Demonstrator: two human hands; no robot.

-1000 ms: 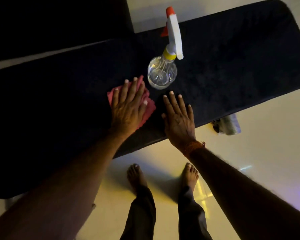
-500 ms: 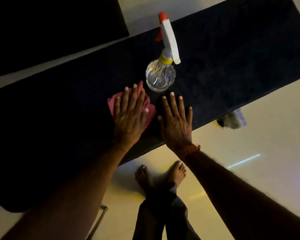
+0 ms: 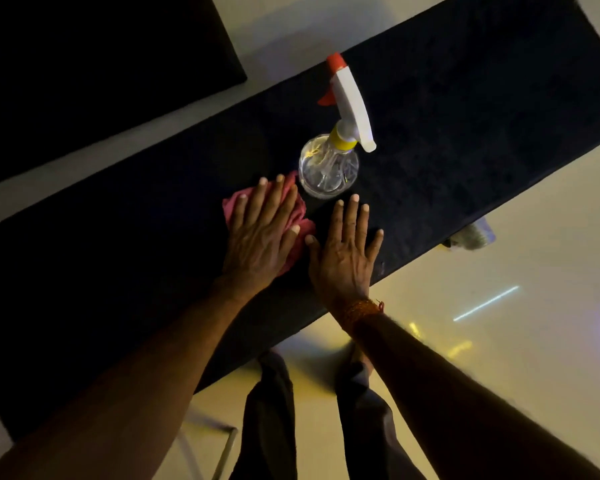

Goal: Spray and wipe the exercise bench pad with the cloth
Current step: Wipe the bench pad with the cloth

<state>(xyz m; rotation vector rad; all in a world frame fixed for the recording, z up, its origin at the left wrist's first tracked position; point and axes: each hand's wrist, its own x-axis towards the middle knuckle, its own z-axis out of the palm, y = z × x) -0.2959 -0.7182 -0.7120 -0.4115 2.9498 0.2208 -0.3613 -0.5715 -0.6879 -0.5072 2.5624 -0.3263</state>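
The black bench pad (image 3: 465, 126) runs diagonally across the head view. My left hand (image 3: 262, 233) lies flat on a pink cloth (image 3: 231, 209), pressing it onto the pad; most of the cloth is hidden under the palm. My right hand (image 3: 347, 251) rests flat on the pad just right of the cloth, fingers spread, holding nothing. A clear spray bottle (image 3: 329, 164) with a yellow collar, white trigger head and red nozzle stands upright on the pad just beyond both hands.
A second black pad (image 3: 84, 64) lies at the upper left, across a pale gap. The glossy light floor (image 3: 499, 341) spreads to the right. A bench foot (image 3: 471, 235) shows under the pad's near edge. My trouser legs (image 3: 274, 410) stand below.
My left hand and the cloth have shifted slightly along the pad, closer to the bottle. My feet have stepped in under the bench and the view has tilted.
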